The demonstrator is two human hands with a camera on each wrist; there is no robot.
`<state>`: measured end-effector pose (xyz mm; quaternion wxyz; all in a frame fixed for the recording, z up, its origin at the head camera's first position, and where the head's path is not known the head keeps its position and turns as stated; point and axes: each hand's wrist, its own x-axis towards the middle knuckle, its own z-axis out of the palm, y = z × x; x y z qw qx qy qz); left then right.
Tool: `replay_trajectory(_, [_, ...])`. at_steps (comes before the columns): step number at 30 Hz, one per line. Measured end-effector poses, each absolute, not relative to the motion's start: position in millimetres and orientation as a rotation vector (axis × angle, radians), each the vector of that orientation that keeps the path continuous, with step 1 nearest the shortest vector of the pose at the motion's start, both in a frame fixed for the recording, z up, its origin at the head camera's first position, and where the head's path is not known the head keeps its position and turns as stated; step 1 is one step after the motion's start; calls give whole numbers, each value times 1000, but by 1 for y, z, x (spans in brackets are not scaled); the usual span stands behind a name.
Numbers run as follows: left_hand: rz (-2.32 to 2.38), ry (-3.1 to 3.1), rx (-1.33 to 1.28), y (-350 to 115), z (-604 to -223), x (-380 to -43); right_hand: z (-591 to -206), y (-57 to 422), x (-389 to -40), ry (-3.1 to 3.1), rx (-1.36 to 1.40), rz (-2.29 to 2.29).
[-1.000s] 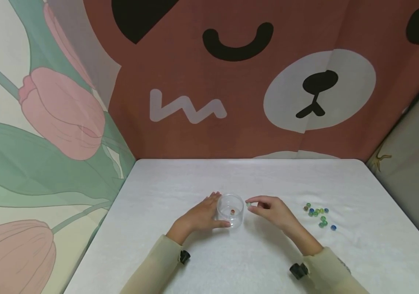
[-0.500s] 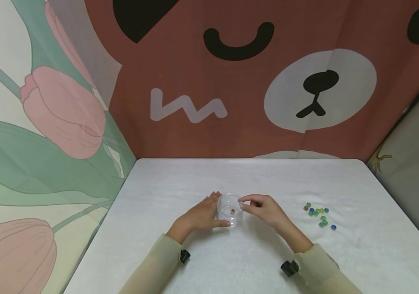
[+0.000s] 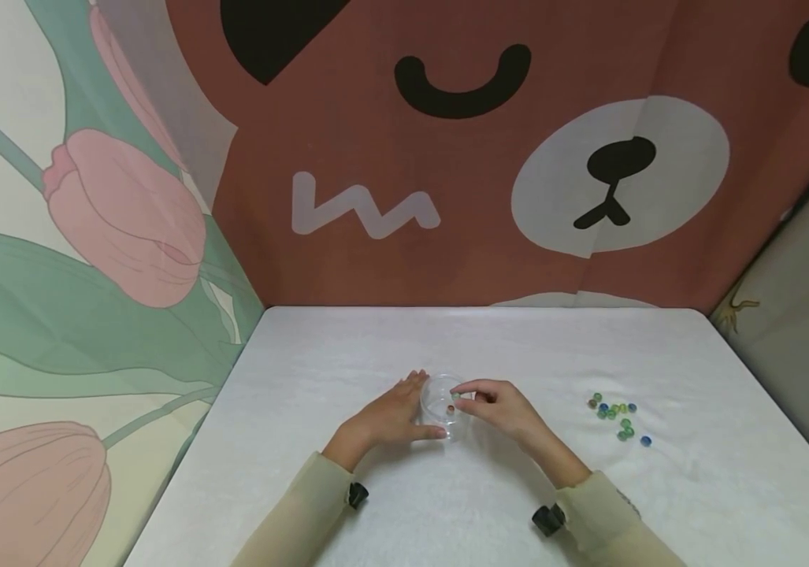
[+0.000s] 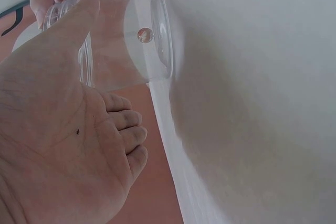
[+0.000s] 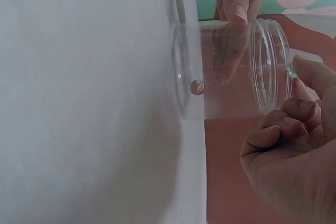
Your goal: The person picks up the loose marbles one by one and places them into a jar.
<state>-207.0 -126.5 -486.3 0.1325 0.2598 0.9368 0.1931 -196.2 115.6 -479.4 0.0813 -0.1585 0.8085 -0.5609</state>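
The spread left hand (image 3: pixel 384 413) is apparently steadying the jar (image 4: pixel 115 40), the right hand (image 3: pixel 502 409) pinching a marble (image 5: pixel 293 72) at its mouth.

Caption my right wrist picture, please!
Right hand pinches a glassy green marble at the mouth of a clear cylindrical jar.

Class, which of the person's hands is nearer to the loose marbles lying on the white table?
Right. The right hand is at the rim of the jar, left of the loose marbles; the left hand is farther left, beside the jar.
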Motion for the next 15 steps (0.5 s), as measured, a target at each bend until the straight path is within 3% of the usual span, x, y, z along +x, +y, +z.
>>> replay_trajectory(15, [563,2727,785,-127,-487,-207,-483,109,-197,2417,-422,-1660])
